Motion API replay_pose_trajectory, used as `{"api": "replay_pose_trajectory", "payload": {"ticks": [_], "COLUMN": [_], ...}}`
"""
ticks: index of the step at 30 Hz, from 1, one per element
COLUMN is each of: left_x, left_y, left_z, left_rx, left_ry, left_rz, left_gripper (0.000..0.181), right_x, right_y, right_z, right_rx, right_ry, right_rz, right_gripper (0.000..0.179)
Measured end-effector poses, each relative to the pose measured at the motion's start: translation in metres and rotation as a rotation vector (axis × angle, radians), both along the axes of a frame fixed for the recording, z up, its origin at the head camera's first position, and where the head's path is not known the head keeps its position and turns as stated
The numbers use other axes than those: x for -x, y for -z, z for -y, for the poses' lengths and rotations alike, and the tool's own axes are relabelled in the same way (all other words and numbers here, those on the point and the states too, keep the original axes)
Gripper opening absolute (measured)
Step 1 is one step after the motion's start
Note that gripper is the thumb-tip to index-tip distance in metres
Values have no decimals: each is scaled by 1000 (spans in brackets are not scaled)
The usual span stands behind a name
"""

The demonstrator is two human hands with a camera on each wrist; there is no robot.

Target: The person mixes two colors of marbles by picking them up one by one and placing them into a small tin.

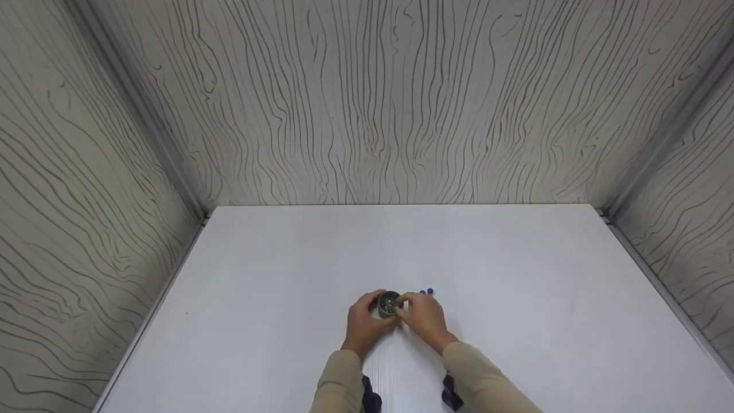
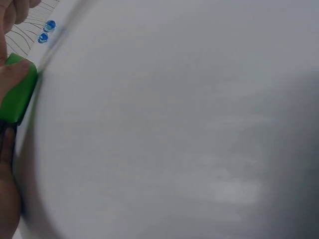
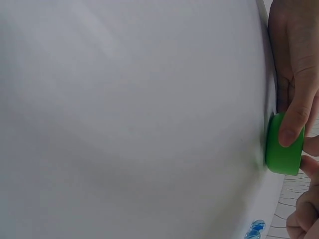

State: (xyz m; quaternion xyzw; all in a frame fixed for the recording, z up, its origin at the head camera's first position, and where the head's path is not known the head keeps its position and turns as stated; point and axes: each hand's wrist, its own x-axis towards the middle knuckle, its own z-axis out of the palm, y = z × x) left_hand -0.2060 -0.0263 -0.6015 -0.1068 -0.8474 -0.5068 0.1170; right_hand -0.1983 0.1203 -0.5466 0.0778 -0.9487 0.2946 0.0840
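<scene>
A small round green cup [image 1: 386,314] stands on the white table, its opening facing up and small dark and bluish pieces inside. My left hand [image 1: 363,324] grips it from the left, fingers and thumb curled around its wall. My right hand [image 1: 425,315] is at the cup's right rim, thumb and forefinger reaching to the opening. Whether they pinch a piece there is too small to tell. In the right wrist view, the right hand's curled fingers [image 3: 305,211] are beside the green cup [image 3: 284,157]. Two blue glass marbles [image 2: 46,31] lie on the table just beyond the right hand.
The white table [image 1: 275,258] extends around both hands. Wood-grain patterned panels [image 1: 367,103] enclose it at the back and both sides. A tiny dark speck [image 1: 186,313] is on the table's left part.
</scene>
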Motion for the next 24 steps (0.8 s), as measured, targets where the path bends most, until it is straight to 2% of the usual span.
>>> {"api": "replay_pose_trajectory", "payload": {"ticks": [4, 14, 24], "left_x": [0, 0, 0], "left_y": [0, -1, -2], "left_z": [-1, -1, -1], "left_rx": [4, -8, -6], "left_ry": [-8, -7, -4], "left_rz": [-22, -16, -18], "left_gripper": [56, 57, 58], "right_x": [0, -2, -2], "right_y": [1, 4, -1], "right_z": [0, -1, -6], "right_rx": [-1, 12, 35], "right_ry": [-3, -3, 9], "right_rz": [-19, -46, -42], "right_gripper": [14, 9, 7]}}
